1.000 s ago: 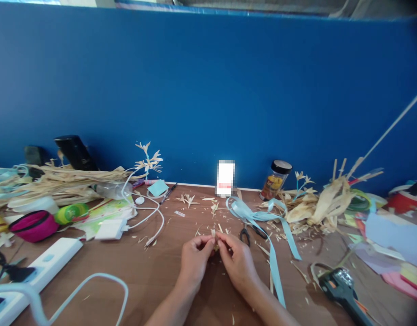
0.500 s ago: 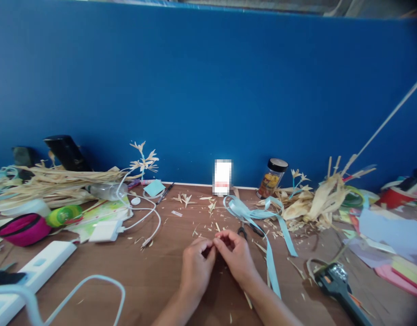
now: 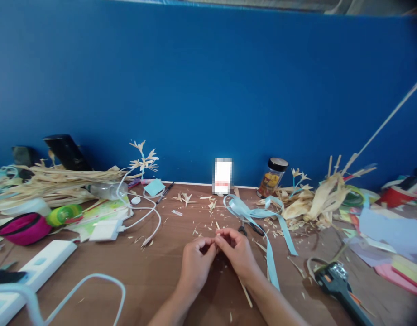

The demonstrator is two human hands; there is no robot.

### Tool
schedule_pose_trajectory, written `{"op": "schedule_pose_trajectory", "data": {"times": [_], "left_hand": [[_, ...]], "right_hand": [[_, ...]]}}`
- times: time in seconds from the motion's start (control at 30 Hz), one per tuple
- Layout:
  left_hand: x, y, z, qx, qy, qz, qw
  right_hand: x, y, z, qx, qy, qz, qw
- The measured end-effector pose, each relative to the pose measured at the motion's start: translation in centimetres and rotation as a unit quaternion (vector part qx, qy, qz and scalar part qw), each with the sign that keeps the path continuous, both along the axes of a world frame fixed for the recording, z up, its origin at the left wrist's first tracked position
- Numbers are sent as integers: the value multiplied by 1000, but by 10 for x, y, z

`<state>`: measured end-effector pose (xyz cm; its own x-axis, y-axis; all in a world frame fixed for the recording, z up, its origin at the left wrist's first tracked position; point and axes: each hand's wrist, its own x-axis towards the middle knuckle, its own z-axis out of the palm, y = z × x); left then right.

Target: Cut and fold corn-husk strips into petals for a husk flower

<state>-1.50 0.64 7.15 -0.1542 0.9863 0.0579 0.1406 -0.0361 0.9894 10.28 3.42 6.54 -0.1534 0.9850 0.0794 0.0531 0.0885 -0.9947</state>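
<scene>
My left hand [image 3: 198,262] and my right hand [image 3: 237,253] meet fingertip to fingertip above the brown table. Both are closed in a pinch, and whatever lies between the fingertips is too small and hidden to make out. A thin pale strip [image 3: 245,292] shows beside my right wrist; I cannot tell if it reaches the fingers. Just beyond my right hand lie scissors [image 3: 256,229], partly under a light blue ribbon [image 3: 271,265] that trails past my right forearm. Pale husk scraps [image 3: 212,206] are scattered beyond the fingertips.
A glue gun [image 3: 337,285] lies at right, near coloured paper sheets [image 3: 388,233]. Dried husks [image 3: 330,199] and a lidded jar [image 3: 272,177] stand at the back. On the left are a power strip [image 3: 41,271], white charger [image 3: 106,230] and a husk flower stem [image 3: 143,160].
My hands stay pinched together with a small shift of the fingers and wrists. More of the pale strip beside my right wrist shows now.
</scene>
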Motion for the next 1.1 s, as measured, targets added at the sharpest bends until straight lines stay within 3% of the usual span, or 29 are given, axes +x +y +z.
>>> {"op": "schedule_pose_trajectory", "data": {"times": [0.17, 0.27, 0.37, 0.57, 0.87, 1.1], "left_hand": [[-2, 5, -5, -92, -138, -27, 986], [-4, 6, -4, -171, -239, -72, 953], [-7, 6, -3, -221, -293, -100, 925], [-9, 5, -2, -238, -310, -114, 914], [-9, 5, -2, -237, -305, -159, 909], [-6, 7, -6, -215, -315, -141, 913]], "right_hand": [[1, 3, 0, -48, 43, 44, 997], [2, 2, -1, -55, 47, 27, 997], [1, 1, -1, -108, 77, 29, 991], [-1, 0, 2, -155, 135, 32, 978], [1, 0, 1, -151, 153, 45, 976], [0, 1, 4, -159, 172, 31, 972]]}}
